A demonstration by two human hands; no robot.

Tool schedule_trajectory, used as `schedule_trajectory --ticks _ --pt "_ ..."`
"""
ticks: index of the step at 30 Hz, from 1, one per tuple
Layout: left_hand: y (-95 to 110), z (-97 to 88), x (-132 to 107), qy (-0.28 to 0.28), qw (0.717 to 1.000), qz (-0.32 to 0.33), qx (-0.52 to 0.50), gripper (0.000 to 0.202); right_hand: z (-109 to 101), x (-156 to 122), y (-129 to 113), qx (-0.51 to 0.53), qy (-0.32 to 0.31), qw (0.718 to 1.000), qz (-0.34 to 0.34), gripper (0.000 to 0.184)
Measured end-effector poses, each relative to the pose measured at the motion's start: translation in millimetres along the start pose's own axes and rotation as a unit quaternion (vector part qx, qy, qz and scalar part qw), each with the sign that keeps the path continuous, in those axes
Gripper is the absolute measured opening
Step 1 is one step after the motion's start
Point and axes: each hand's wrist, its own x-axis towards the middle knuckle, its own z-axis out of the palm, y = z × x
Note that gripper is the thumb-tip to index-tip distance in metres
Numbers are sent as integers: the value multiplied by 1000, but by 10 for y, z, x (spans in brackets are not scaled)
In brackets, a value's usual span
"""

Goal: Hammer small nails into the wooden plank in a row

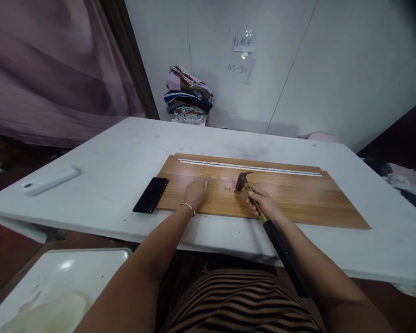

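A claw hammer point(241, 180) is gripped high on its handle by my right hand point(264, 203), close to the head. Its black grip runs back under my forearm, and the head is over the middle of a wooden board point(305, 199). My left hand point(196, 190) is at the board's left part with its fingers closed; whatever they hold, if anything, is too small to make out. Between both hands several tiny nail-like pieces point(228, 189) show on the wood. Two long, thin white strips point(249, 168) with small markings lie along the board's far side.
A black phone point(151, 195) rests at the board's left edge. Farther left on the white table point(107, 152) lies a long white object point(50, 180). Folded cloths point(189, 97) are stacked by the back wall. A white stool-like surface point(100, 263) stands below, at the lower left.
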Motion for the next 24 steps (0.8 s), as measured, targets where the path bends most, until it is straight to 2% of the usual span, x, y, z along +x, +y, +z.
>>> schedule_trajectory --ticks 5,16,24 --pt "55 -58 -6 -30 999 -20 27 47 -2 -6 7 -3 -2 1000 -1 35" --pt "11 -89 -15 42 997 61 -17 24 5 -4 -26 -1 4 1000 -6 36" --pt "30 -113 -22 91 995 0 -26 26 4 -2 13 -2 7 1000 1 38"
